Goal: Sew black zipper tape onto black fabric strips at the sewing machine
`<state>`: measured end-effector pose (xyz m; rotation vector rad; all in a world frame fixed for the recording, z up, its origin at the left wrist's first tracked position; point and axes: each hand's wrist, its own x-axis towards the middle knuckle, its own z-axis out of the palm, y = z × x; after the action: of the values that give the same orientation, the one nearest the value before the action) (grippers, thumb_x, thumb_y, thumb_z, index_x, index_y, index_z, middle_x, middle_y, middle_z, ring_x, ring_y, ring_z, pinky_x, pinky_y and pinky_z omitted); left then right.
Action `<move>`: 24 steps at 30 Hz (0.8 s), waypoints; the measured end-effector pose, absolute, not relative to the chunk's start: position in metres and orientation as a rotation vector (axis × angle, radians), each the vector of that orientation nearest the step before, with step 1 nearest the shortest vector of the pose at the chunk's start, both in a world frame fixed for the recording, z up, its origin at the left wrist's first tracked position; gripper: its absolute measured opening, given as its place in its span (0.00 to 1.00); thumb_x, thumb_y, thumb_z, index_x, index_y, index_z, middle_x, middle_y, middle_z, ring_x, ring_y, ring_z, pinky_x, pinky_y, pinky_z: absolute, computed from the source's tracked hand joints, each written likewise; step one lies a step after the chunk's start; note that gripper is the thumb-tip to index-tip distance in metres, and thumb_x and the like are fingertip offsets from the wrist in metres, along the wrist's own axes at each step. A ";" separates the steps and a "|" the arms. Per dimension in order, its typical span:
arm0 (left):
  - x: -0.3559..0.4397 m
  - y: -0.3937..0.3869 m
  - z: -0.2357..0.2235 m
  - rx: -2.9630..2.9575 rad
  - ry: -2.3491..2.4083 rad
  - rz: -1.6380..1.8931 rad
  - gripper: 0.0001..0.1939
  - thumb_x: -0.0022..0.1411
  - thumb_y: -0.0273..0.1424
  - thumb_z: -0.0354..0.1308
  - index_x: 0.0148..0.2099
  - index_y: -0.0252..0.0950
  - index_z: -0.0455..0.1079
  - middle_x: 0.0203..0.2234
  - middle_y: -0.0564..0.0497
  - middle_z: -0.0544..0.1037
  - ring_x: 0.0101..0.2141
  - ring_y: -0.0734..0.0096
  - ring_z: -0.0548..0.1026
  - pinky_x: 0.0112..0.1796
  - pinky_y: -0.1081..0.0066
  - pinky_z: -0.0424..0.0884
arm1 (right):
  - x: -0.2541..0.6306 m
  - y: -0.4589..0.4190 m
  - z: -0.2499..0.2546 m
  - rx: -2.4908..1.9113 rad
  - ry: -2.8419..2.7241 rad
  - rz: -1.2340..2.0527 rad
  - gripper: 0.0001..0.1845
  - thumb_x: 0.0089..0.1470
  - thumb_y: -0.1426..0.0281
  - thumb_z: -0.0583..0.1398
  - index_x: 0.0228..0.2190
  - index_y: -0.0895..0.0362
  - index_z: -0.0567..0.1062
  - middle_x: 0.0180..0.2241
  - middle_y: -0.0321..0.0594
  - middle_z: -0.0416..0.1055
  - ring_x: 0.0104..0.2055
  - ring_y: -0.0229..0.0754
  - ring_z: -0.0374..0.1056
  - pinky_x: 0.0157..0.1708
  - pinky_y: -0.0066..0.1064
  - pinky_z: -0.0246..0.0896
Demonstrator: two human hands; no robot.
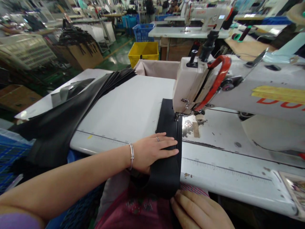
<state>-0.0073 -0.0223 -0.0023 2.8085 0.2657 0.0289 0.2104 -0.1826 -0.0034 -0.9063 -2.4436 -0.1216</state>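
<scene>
Touching the near end of one black strip, the right hand keeps its visible fingers together; its thumb is hidden, so I cannot tell whether it pinches. One left hand lies flat on the strip, fingers spread, wearing one ring and one bracelet, on the near side of the one white machine. The strip's far part lies under the machine's needle end; its near part droops off the one table bearing the machine. Well left of the machine, a pile of black pieces, too overlapped to count, hangs over the table's edge. Beyond the machine are one yellow bin, then one blue crate behind it, and one second machine on its own table.
</scene>
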 end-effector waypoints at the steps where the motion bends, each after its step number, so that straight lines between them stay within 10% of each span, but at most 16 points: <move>1: -0.007 -0.021 -0.002 2.804 0.261 0.038 0.48 0.45 0.38 0.63 0.67 0.33 0.50 0.65 0.39 0.51 0.64 0.51 0.51 0.63 0.52 0.41 | 0.210 -0.182 -0.004 -0.902 -2.447 -0.129 0.17 0.59 0.80 0.51 0.37 0.55 0.78 0.36 0.35 0.78 0.35 0.38 0.75 0.35 0.25 0.72; 24: -0.001 0.006 0.001 2.835 0.229 0.056 0.45 0.46 0.32 0.62 0.66 0.33 0.52 0.64 0.39 0.54 0.62 0.50 0.54 0.63 0.50 0.46 | 0.213 -0.163 -0.009 -0.966 -2.433 -0.108 0.12 0.59 0.76 0.54 0.37 0.54 0.78 0.39 0.39 0.78 0.37 0.36 0.74 0.41 0.23 0.69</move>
<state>-0.0010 0.0062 0.0006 2.8345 0.2286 0.0556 0.2128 -0.1625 -0.0094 -0.9663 -2.4335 -0.1082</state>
